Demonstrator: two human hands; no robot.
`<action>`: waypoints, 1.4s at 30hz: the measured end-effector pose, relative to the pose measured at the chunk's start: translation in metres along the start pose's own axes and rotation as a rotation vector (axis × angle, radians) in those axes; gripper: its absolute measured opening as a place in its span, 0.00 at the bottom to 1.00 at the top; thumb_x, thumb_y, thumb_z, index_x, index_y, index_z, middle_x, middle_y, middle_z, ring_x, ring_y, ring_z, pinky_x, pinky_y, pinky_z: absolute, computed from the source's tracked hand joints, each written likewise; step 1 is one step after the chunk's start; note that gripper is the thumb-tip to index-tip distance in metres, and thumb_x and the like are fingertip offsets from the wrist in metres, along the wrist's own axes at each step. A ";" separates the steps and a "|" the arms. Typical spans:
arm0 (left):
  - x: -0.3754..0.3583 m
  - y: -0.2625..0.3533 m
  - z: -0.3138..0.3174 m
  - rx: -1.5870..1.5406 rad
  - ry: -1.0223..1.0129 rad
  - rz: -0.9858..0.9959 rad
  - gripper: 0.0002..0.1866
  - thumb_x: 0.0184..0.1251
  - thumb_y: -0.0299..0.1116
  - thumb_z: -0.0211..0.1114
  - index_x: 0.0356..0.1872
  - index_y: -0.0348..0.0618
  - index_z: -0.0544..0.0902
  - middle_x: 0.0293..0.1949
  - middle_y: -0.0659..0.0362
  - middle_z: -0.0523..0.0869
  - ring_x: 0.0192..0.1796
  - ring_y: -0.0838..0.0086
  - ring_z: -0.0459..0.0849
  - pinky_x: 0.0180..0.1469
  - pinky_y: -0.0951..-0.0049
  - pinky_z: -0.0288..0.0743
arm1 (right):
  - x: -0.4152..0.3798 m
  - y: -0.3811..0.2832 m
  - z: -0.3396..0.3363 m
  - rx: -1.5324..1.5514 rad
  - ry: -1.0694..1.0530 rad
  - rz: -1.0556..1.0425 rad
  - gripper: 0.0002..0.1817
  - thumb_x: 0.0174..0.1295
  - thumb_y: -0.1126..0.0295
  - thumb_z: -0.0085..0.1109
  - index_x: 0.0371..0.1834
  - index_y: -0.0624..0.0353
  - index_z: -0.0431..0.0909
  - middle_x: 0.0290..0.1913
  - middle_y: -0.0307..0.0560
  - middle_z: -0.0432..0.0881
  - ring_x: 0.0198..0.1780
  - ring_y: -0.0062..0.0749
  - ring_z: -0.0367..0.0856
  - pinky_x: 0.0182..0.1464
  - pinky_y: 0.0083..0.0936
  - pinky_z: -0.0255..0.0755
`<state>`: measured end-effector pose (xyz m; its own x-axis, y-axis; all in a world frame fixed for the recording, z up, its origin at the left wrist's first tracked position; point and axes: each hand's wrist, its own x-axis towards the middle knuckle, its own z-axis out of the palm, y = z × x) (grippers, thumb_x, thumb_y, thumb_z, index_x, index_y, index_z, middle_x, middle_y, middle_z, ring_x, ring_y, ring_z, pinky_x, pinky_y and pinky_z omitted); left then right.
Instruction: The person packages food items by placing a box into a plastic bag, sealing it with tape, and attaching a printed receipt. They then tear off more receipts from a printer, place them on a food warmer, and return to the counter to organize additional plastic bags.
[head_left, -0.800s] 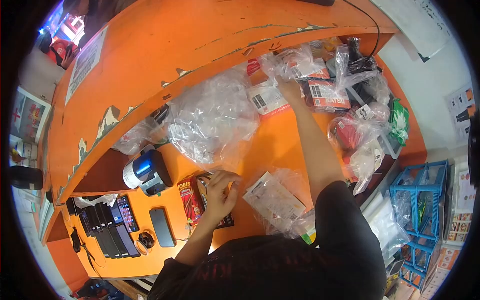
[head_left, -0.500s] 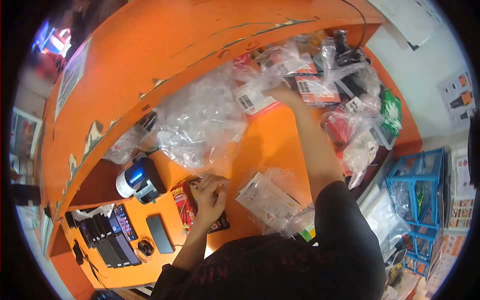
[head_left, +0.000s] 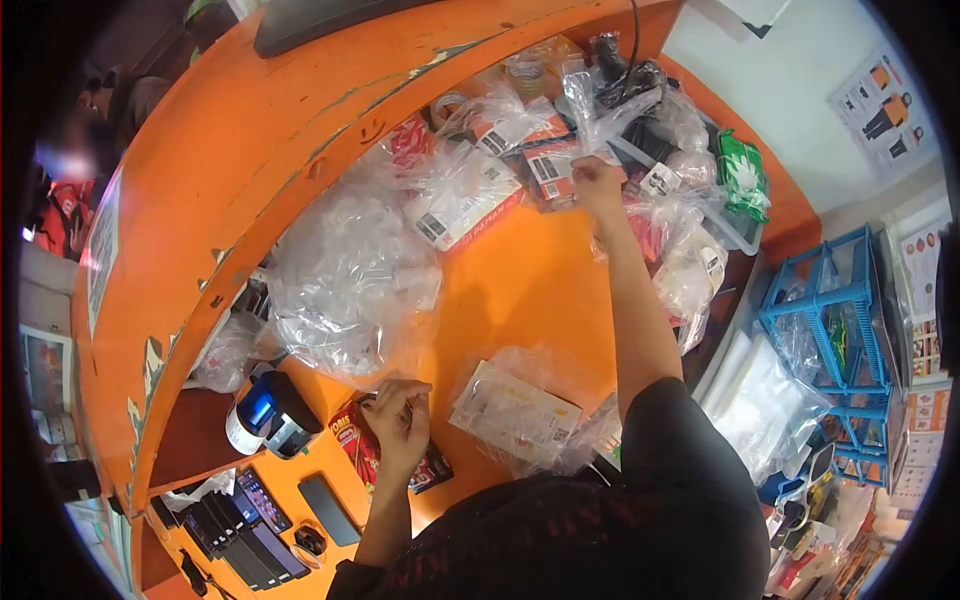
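Note:
My left hand (head_left: pixel 398 428) rests over a red and black printed pack (head_left: pixel 352 440) on the orange table, its fingers bent but apart. Out at the far side, my right hand (head_left: pixel 598 185) has its fingers curled together beside an orange and white box (head_left: pixel 551 170) in clear plastic. What those fingers pinch, if anything, is hidden. Left of it lies a white and red box (head_left: pixel 468 208) with barcode labels, also wrapped in plastic. Between my arms sits a flat white labelled packet (head_left: pixel 513 412) in clear wrap.
A large heap of clear plastic bags (head_left: pixel 345 275) lies at left under the orange ledge (head_left: pixel 290 130). A label printer (head_left: pixel 277 413) and several phones (head_left: pixel 245 545) stand at lower left. A blue rack (head_left: pixel 830 320) and a green packet (head_left: pixel 743 175) are on the right.
My right hand has moved off the white and red box, rightward to the orange and white box, and its fingers have curled. My left hand stays by the printed pack. The camera view has shifted.

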<state>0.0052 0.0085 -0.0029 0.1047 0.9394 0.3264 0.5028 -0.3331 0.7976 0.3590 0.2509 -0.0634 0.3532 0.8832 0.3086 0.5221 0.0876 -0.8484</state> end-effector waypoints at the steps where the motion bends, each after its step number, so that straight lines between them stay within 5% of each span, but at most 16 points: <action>1: 0.000 0.001 0.002 -0.020 0.003 -0.023 0.05 0.51 0.19 0.55 0.28 0.36 0.78 0.27 0.56 0.79 0.30 0.72 0.74 0.33 0.76 0.66 | -0.002 -0.002 -0.005 0.061 -0.026 0.123 0.07 0.49 0.77 0.54 0.32 0.63 0.79 0.27 0.49 0.81 0.31 0.32 0.81 0.35 0.23 0.72; 3: 0.001 0.000 0.004 -0.040 0.006 -0.044 0.05 0.51 0.18 0.55 0.28 0.36 0.78 0.27 0.56 0.79 0.30 0.73 0.74 0.32 0.77 0.66 | -0.004 0.002 -0.009 0.123 -0.050 0.247 0.07 0.49 0.77 0.54 0.32 0.63 0.79 0.27 0.49 0.81 0.32 0.32 0.81 0.36 0.23 0.72; 15: 0.004 0.004 0.001 -0.001 -0.042 -0.066 0.06 0.49 0.19 0.55 0.28 0.36 0.78 0.26 0.55 0.79 0.30 0.67 0.75 0.36 0.71 0.67 | 0.029 -0.016 0.040 -0.250 0.106 -0.105 0.10 0.48 0.70 0.54 0.32 0.60 0.80 0.31 0.55 0.81 0.36 0.47 0.80 0.41 0.31 0.73; 17: 0.004 0.007 -0.001 -0.040 -0.053 -0.047 0.05 0.49 0.19 0.55 0.28 0.36 0.78 0.26 0.55 0.79 0.29 0.66 0.75 0.34 0.71 0.67 | 0.061 -0.021 0.067 -0.092 -0.199 -0.238 0.09 0.46 0.69 0.57 0.30 0.58 0.81 0.32 0.55 0.81 0.37 0.48 0.79 0.41 0.32 0.72; 18: 0.004 0.005 -0.001 -0.030 -0.041 -0.051 0.06 0.48 0.18 0.55 0.27 0.36 0.78 0.26 0.55 0.79 0.28 0.66 0.75 0.33 0.71 0.68 | 0.077 -0.032 0.076 -0.515 -0.139 0.014 0.14 0.43 0.67 0.60 0.34 0.61 0.79 0.38 0.54 0.80 0.43 0.49 0.77 0.48 0.34 0.69; 19: 0.003 0.005 -0.002 -0.023 -0.014 -0.044 0.06 0.48 0.18 0.55 0.27 0.36 0.78 0.26 0.55 0.79 0.28 0.66 0.75 0.33 0.71 0.68 | 0.087 -0.022 0.087 -0.505 -0.140 -0.013 0.14 0.43 0.67 0.60 0.34 0.61 0.79 0.38 0.54 0.80 0.43 0.49 0.77 0.48 0.34 0.69; 21: 0.001 0.006 -0.004 -0.022 -0.002 -0.051 0.06 0.48 0.18 0.55 0.27 0.36 0.78 0.25 0.54 0.78 0.28 0.66 0.76 0.34 0.71 0.68 | 0.099 0.008 0.109 -0.795 0.296 -0.536 0.18 0.44 0.66 0.59 0.38 0.65 0.76 0.44 0.54 0.79 0.49 0.50 0.74 0.55 0.36 0.63; 25: -0.012 0.002 -0.004 -0.023 0.036 -0.125 0.06 0.47 0.19 0.56 0.27 0.36 0.79 0.25 0.54 0.79 0.30 0.64 0.77 0.36 0.69 0.68 | 0.149 -0.001 0.122 -0.903 -0.325 -0.208 0.19 0.47 0.70 0.52 0.46 0.59 0.74 0.44 0.55 0.79 0.50 0.52 0.72 0.57 0.39 0.60; 26: -0.014 0.002 -0.004 -0.013 0.031 -0.108 0.06 0.46 0.19 0.56 0.28 0.36 0.78 0.26 0.54 0.80 0.31 0.63 0.78 0.37 0.69 0.69 | 0.148 -0.012 0.119 -0.904 -0.326 -0.227 0.19 0.47 0.70 0.52 0.46 0.59 0.74 0.44 0.55 0.79 0.50 0.52 0.72 0.57 0.39 0.60; 28: -0.015 0.001 -0.003 -0.030 0.042 -0.059 0.07 0.46 0.19 0.56 0.28 0.36 0.78 0.27 0.54 0.80 0.31 0.63 0.78 0.37 0.69 0.69 | 0.125 -0.076 0.089 -0.308 0.014 -0.230 0.20 0.46 0.72 0.52 0.47 0.60 0.74 0.42 0.56 0.79 0.48 0.52 0.73 0.55 0.39 0.63; 29: -0.016 0.001 -0.004 -0.042 0.030 -0.014 0.07 0.46 0.19 0.56 0.28 0.37 0.78 0.27 0.54 0.80 0.32 0.62 0.78 0.37 0.69 0.69 | 0.130 -0.078 0.088 -0.306 0.012 -0.242 0.20 0.46 0.72 0.52 0.47 0.60 0.74 0.42 0.56 0.79 0.48 0.52 0.73 0.55 0.39 0.63; 31: -0.013 0.005 -0.006 -0.058 0.015 -0.008 0.07 0.46 0.19 0.56 0.28 0.37 0.78 0.28 0.54 0.81 0.32 0.63 0.78 0.37 0.69 0.69 | 0.131 -0.088 0.080 -0.542 0.230 -0.716 0.19 0.46 0.75 0.51 0.45 0.63 0.74 0.41 0.58 0.78 0.47 0.53 0.73 0.52 0.40 0.66; 33: -0.009 0.011 -0.002 -0.084 -0.006 -0.010 0.07 0.47 0.19 0.56 0.29 0.37 0.78 0.28 0.54 0.81 0.32 0.63 0.78 0.37 0.70 0.69 | 0.114 -0.107 0.066 -0.451 0.213 -0.779 0.19 0.46 0.78 0.51 0.45 0.63 0.75 0.39 0.59 0.79 0.45 0.53 0.73 0.50 0.42 0.66; 35: -0.003 0.016 0.006 -0.193 0.071 -0.029 0.08 0.49 0.20 0.58 0.33 0.37 0.78 0.28 0.57 0.80 0.32 0.69 0.78 0.37 0.73 0.68 | 0.077 -0.144 0.040 -0.512 0.225 -0.874 0.08 0.48 0.74 0.53 0.32 0.66 0.74 0.32 0.60 0.77 0.35 0.56 0.75 0.41 0.41 0.69; 39: 0.015 0.048 0.012 -0.606 0.027 -0.189 0.24 0.55 0.23 0.60 0.55 0.41 0.65 0.38 0.60 0.77 0.39 0.77 0.73 0.40 0.77 0.68 | -0.004 -0.177 -0.004 -0.574 -0.046 -0.705 0.11 0.51 0.75 0.51 0.38 0.66 0.74 0.31 0.58 0.78 0.38 0.53 0.74 0.40 0.41 0.68; 42: 0.012 0.070 0.014 -0.709 -0.013 -0.290 0.38 0.56 0.28 0.61 0.64 0.46 0.49 0.53 0.55 0.69 0.52 0.71 0.70 0.45 0.75 0.68 | -0.075 -0.195 -0.042 -0.093 -0.381 -0.444 0.10 0.56 0.73 0.49 0.36 0.68 0.72 0.22 0.56 0.74 0.26 0.45 0.73 0.30 0.37 0.64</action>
<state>0.0536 -0.0024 0.0492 0.0645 0.9966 0.0519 -0.1590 -0.0411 0.9864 0.2630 0.1484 0.0971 -0.2096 0.8759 0.4345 0.6283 0.4612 -0.6266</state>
